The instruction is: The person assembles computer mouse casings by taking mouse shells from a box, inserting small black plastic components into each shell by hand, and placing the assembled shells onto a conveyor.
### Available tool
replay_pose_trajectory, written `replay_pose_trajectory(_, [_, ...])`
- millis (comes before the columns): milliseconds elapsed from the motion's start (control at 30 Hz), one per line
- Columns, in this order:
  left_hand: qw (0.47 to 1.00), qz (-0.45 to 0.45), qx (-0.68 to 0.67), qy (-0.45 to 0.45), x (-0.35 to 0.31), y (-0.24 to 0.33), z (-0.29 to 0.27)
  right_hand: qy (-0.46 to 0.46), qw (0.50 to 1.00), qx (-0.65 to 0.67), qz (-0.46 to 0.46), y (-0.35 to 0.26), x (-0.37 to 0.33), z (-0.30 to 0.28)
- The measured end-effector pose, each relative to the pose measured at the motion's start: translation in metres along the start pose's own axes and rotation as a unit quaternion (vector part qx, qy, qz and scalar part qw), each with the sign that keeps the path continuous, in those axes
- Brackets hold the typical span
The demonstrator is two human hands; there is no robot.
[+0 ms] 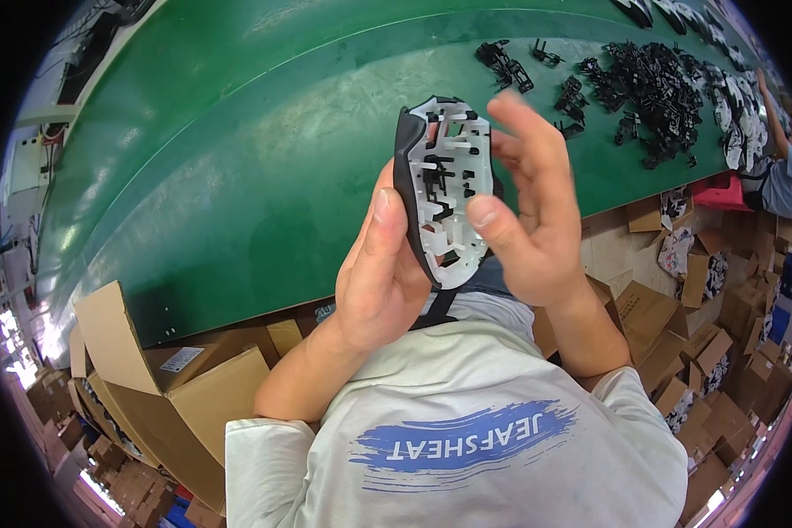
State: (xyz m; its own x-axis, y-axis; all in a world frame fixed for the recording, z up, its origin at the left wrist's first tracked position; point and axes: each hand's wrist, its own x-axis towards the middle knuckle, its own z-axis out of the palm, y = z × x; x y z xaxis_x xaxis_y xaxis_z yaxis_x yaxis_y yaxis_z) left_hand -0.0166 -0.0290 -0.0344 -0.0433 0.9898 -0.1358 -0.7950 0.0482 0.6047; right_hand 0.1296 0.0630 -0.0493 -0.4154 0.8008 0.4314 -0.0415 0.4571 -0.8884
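Green bench (pixel 238 176) fills the space in front of me, with a scatter of small black plastic parts (pixel 651 84) lying along its far right stretch and open cardboard boxes (pixel 176 387) stacked on the floor at my left and right. Another person's arm (pixel 779 132) shows at the far right edge, working at the same bench.

I hold the shell (pixel 444 189), a curved plastic piece with a black outside and a white ribbed inside, up above the bench edge, well apart from the loose parts. My left hand (pixel 383 273) cradles it from behind, thumb pressed along its black rim, so that grip is closed on the shell. My right hand (pixel 528 202) has its thumb on the white inner face near the lower edge, while its fingers (pixel 524 123) stand spread and loose behind the top.

To do this well, I judge the left hand should keep the shell steady and tilted toward me, so the ribs stay in sight, and the right thumb should press squarely, not at a slant, to avoid bending the thin white ribs.
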Motion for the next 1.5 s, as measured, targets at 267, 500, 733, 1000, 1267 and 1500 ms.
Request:
replay_pose_trajectory(267, [1.000, -0.016, 0.007, -0.009, -0.002, 0.002, -0.006, -0.030, 0.955, 0.224, 0.192, -0.006, 0.010, -0.013])
replay_pose_trajectory(500, [0.957, 0.046, 0.257, 0.125, 0.003, -0.003, -0.006, -0.021, 0.990, 0.093, 0.100, 0.002, 0.006, -0.007])
replay_pose_trajectory(733, [0.909, 0.154, 0.356, 0.155, 0.011, -0.019, -0.023, -0.055, 0.997, -0.059, -0.015, 0.002, -0.001, 0.011])
replay_pose_trajectory(1000, [0.827, 0.206, 0.506, 0.133, 0.014, -0.018, -0.029, -0.048, 0.990, -0.128, -0.044, 0.015, -0.010, 0.017])
replay_pose_trajectory(1267, [0.817, 0.231, 0.517, 0.103, 0.013, -0.027, -0.034, -0.069, 0.993, -0.076, 0.051, 0.005, -0.005, 0.010])
replay_pose_trajectory(1500, [0.807, 0.230, 0.534, 0.100, 0.011, -0.030, -0.040, -0.060, 0.990, -0.129, 0.002, 0.015, -0.008, 0.014])
